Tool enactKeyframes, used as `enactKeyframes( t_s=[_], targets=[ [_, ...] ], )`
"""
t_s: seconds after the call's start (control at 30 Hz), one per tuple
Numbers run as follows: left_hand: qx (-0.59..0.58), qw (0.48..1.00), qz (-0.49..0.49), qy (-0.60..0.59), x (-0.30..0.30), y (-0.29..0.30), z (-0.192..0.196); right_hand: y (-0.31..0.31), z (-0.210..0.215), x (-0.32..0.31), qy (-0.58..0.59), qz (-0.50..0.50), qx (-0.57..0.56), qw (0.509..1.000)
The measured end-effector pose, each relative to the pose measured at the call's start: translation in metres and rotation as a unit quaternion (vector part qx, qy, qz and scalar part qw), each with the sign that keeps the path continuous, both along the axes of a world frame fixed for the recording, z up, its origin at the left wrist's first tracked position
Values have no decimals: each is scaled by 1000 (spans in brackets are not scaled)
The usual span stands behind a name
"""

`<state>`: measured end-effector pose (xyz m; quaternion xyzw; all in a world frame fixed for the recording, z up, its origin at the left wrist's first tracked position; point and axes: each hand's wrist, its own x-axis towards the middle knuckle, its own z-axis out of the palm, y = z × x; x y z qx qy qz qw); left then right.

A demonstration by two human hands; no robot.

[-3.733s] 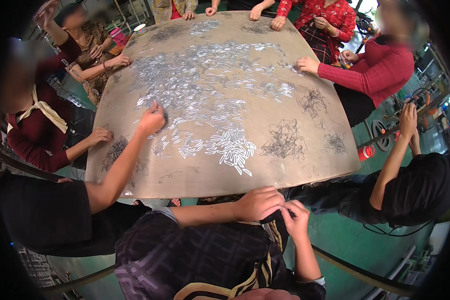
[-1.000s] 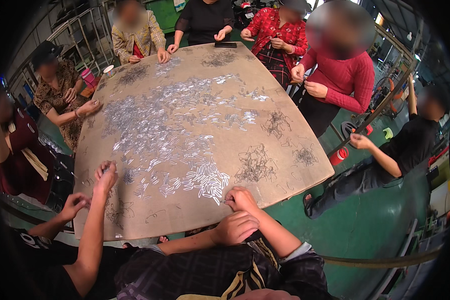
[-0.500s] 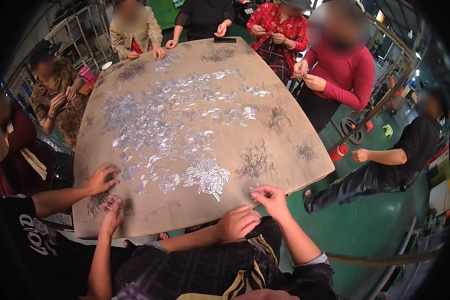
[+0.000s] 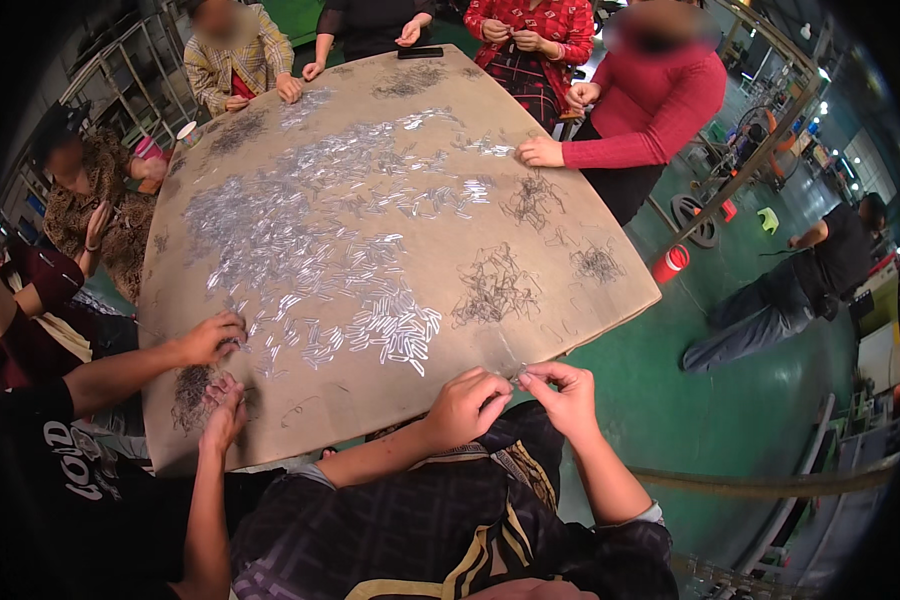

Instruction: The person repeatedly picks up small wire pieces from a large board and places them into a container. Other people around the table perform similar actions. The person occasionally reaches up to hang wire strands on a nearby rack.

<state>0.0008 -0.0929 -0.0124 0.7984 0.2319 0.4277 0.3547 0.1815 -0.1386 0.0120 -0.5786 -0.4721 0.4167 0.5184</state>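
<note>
Over the near edge of the table, my left hand (image 4: pixel 465 410) and my right hand (image 4: pixel 567 398) meet, fingertips almost touching. Both are closed in a pinch, and whatever sits between the fingertips is too small to make out. Just beyond and to the left lies a heap of small shiny silver strips (image 4: pixel 395 325). A loose tangle of thin dark wire-like pieces (image 4: pixel 495 287) lies past my hands on the brown tabletop (image 4: pixel 370 395).
At my left, a co-worker's hands (image 4: pixel 215 340) work beside another dark tangle (image 4: pixel 192 398). Other people stand or sit around the table; one in red reaches a hand (image 4: pixel 542 152) onto it. A red container (image 4: pixel 671 262) stands off the right edge, and a metal rail (image 4: pixel 770 484) runs at lower right.
My left hand has risen and its fingers have come up to my right fingertips. The co-worker in red has stretched a hand onto the table. A person at right has moved farther away.
</note>
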Motion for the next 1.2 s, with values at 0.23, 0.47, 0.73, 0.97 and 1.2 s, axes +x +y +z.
enactKeyframes(
  t_s=[0.23,0.47,0.73,0.97,1.2],
  targets=[
    [-17,1000,-1,-6,3,-3,1,-6,8,-4,-72,-15,25,997],
    [-37,999,11,-30,6,-4,-5,-10,12,-7,-135,-7,63,989],
    [-51,998,19,-17,6,-5,-9,-12,10,-9,-156,-10,65,986],
    [-50,998,18,-12,4,-3,-11,-9,6,-9,-103,-22,43,994],
    [-49,999,-21,10,-4,10,-3,-10,4,-9,-129,-25,67,989]
  ],
)
